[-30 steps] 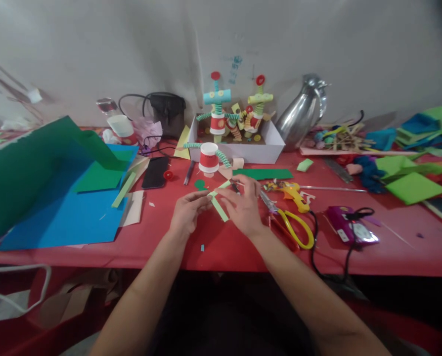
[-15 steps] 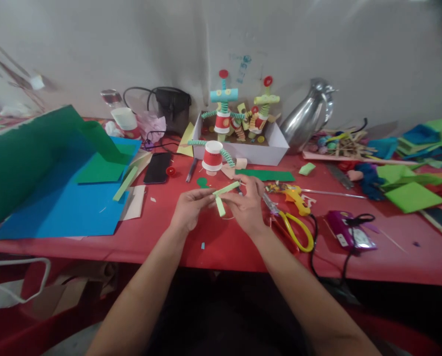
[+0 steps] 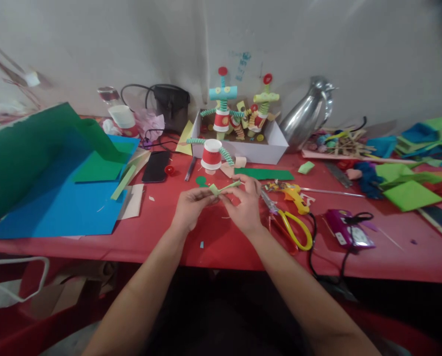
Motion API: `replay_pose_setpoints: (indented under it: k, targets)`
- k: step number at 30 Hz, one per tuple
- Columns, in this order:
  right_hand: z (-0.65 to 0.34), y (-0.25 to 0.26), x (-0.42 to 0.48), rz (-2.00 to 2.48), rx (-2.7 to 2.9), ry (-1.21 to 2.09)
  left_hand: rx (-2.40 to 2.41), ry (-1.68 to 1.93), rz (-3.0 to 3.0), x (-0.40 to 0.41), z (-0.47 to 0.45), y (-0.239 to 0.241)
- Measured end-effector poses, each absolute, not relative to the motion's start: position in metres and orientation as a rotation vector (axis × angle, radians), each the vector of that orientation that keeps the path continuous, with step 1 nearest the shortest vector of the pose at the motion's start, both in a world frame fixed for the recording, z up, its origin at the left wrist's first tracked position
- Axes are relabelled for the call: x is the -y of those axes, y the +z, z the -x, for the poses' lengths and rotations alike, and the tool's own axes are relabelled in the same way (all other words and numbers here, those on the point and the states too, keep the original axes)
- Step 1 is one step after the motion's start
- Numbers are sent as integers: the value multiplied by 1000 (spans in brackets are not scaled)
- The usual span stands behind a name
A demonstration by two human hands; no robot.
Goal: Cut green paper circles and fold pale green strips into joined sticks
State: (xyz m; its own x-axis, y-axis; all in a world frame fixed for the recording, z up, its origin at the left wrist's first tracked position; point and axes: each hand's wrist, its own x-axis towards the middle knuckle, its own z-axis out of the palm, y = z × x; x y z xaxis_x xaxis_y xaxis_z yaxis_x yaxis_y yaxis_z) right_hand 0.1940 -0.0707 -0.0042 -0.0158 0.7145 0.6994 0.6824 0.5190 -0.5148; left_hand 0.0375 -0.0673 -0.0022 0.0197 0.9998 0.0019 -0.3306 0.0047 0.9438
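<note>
My left hand (image 3: pixel 190 208) and my right hand (image 3: pixel 244 207) meet over the red table (image 3: pixel 221 237), both pinching light green paper strips (image 3: pixel 225 188) crossed between the fingertips. One strip sticks out to the right above my right hand; the other is folded short at the pinch. Just beyond the hands stands a red and white paper cup figure (image 3: pixel 211 155) with green spring arms.
A white box (image 3: pixel 265 147) holds finished paper robots. Yellow-handled scissors (image 3: pixel 293 225) and a yellow glue gun (image 3: pixel 293 194) lie right of my hands. Blue and green card sheets (image 3: pixel 58 198) cover the left. A phone (image 3: pixel 156 166), a steel jug (image 3: pixel 306 116) and a purple gadget (image 3: pixel 349 234) are nearby.
The strip that hung down toward me has been folded up and now shows only as a short stub at the pinch. My hands have drawn closer together.
</note>
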Motion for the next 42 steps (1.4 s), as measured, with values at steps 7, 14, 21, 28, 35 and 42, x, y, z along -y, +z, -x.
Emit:
replay_pose_setpoints:
  k: [7,14,21,28,35,42]
  targets:
    - [-190,-6,73,1214,1640,103,-943,1369,-1004,66,-38,-6]
    - [-181,-8,78,1208,1570,67,-962,1420,-975,65,-41,-8]
    - [-187,-5,74,1096,1306,508,-973,1451,-996,63,-38,-5]
    - [-209,-2,57,1047,1607,740,-1154,1437,-1354,64,-37,-10]
    - [-204,-7,57,1039,1553,794,-1141,1386,-1456,64,-38,-17]
    - [-192,-7,64,1041,1386,924,-1069,1420,-1179,67,-45,-9]
